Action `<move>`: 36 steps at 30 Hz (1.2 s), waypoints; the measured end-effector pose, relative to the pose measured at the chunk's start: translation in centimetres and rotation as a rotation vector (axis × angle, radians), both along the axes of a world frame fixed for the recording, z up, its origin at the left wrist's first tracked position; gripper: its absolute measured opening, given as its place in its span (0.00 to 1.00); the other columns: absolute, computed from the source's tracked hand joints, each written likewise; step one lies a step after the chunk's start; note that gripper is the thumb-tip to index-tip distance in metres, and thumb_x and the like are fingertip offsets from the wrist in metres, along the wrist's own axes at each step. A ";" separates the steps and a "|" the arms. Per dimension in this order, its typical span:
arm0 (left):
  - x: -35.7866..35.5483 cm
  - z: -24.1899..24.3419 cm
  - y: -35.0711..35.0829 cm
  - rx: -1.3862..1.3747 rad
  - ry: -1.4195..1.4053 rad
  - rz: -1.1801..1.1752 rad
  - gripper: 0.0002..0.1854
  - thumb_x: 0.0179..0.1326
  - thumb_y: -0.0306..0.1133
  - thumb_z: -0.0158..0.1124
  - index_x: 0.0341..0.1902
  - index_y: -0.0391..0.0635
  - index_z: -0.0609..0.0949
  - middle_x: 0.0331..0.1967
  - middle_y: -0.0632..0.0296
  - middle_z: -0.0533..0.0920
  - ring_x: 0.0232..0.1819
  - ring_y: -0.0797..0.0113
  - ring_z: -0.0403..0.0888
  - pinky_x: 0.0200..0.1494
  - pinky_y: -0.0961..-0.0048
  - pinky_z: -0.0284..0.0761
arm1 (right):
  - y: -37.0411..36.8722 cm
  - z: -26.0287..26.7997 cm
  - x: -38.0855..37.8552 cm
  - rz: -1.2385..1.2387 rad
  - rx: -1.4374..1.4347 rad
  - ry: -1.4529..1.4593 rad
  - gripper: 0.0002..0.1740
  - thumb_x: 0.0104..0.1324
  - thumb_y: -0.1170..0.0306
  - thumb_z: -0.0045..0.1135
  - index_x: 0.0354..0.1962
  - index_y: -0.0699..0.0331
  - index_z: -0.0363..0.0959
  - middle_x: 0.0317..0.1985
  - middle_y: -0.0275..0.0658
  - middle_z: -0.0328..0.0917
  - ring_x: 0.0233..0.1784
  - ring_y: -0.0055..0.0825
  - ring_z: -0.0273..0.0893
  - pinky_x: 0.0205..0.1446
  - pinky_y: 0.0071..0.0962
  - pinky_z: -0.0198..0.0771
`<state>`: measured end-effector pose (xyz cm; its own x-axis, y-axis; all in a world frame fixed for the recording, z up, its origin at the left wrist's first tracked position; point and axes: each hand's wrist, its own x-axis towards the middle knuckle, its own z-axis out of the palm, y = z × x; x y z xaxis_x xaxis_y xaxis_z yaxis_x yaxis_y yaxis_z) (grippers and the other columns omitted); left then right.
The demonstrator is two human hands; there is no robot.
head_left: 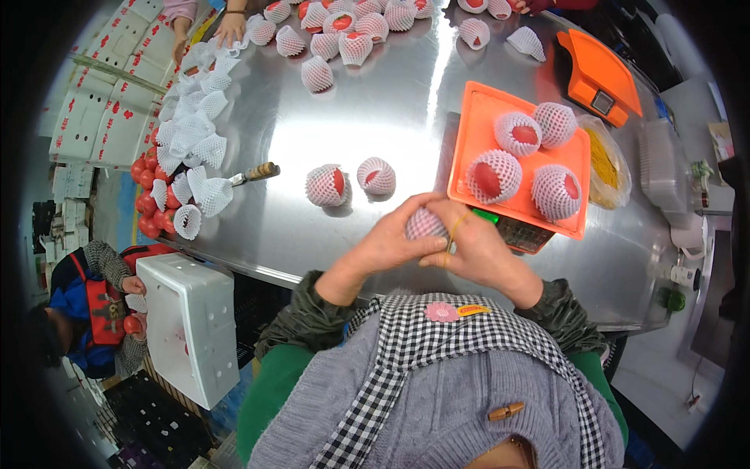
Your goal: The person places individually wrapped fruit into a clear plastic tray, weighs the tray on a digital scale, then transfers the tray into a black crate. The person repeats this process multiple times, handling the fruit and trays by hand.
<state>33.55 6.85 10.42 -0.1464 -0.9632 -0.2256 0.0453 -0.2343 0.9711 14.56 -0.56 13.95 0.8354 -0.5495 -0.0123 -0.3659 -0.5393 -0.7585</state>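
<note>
Between my two hands is a tomato in a white foam net sleeve [424,224], just above the steel table's near side. The fingers of my left hand [384,237] wrap its left and far sides. My right hand [477,243] closes round it from the right and partly hides it; a yellow rubber band [452,231] loops around this hand. To the left, two more sleeved tomatoes [327,185] [377,176] rest on the metal. Right of my hands, an orange tray [527,88] holds several sleeved tomatoes [495,176] and sits on a scale with a lit display [485,217].
At the left edge lie bare tomatoes [146,170], empty foam sleeves [190,129] and a wooden-handled knife [261,172]. Sleeved tomatoes [354,47] crowd the far side, near other people's hands [231,28]. A bag of yellow bands [603,164] and an orange scale [600,76] stand right.
</note>
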 end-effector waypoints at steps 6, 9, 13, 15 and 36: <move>4.5 -2.0 0.0 0.029 -0.402 0.208 0.32 0.51 0.40 0.75 0.58 0.42 0.76 0.51 0.53 0.79 0.52 0.62 0.79 0.54 0.66 0.77 | 1.6 -5.2 -2.6 0.052 0.156 0.075 0.26 0.64 0.64 0.63 0.57 0.66 0.69 0.50 0.50 0.75 0.50 0.48 0.77 0.53 0.40 0.74; 9.5 -2.6 -2.9 -0.209 -0.528 0.497 0.33 0.50 0.39 0.76 0.59 0.41 0.75 0.53 0.52 0.77 0.53 0.58 0.78 0.56 0.64 0.76 | 2.8 -8.0 -5.1 0.044 0.120 0.169 0.18 0.66 0.65 0.59 0.51 0.65 0.74 0.46 0.49 0.78 0.49 0.48 0.77 0.52 0.41 0.74; 16.0 -4.5 -7.4 -0.231 -0.973 0.539 0.37 0.52 0.43 0.74 0.64 0.40 0.72 0.62 0.45 0.70 0.62 0.49 0.73 0.64 0.61 0.70 | 4.7 -11.1 -8.5 -0.039 0.115 0.254 0.13 0.67 0.68 0.57 0.46 0.64 0.77 0.43 0.48 0.79 0.47 0.49 0.78 0.51 0.41 0.74; 17.0 -5.5 -8.0 -0.036 -1.010 0.418 0.41 0.52 0.45 0.74 0.67 0.39 0.70 0.65 0.42 0.67 0.64 0.47 0.70 0.65 0.60 0.69 | 5.5 -11.8 -10.3 -0.127 0.152 0.182 0.10 0.66 0.70 0.56 0.43 0.66 0.78 0.41 0.49 0.80 0.46 0.49 0.78 0.50 0.40 0.74; 11.0 -7.2 -4.2 -0.184 -1.186 0.279 0.33 0.48 0.33 0.72 0.62 0.47 0.75 0.64 0.48 0.69 0.65 0.45 0.66 0.63 0.54 0.72 | -5.1 -0.3 -11.0 -0.677 -0.444 0.036 0.44 0.47 0.71 0.74 0.63 0.59 0.64 0.62 0.47 0.67 0.61 0.47 0.70 0.62 0.38 0.70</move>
<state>44.57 2.61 3.18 0.2721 -0.9602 0.0635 -0.8603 -0.2132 0.4630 3.57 -5.61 13.66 0.3233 -0.8956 0.3057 -0.7408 -0.4405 -0.5071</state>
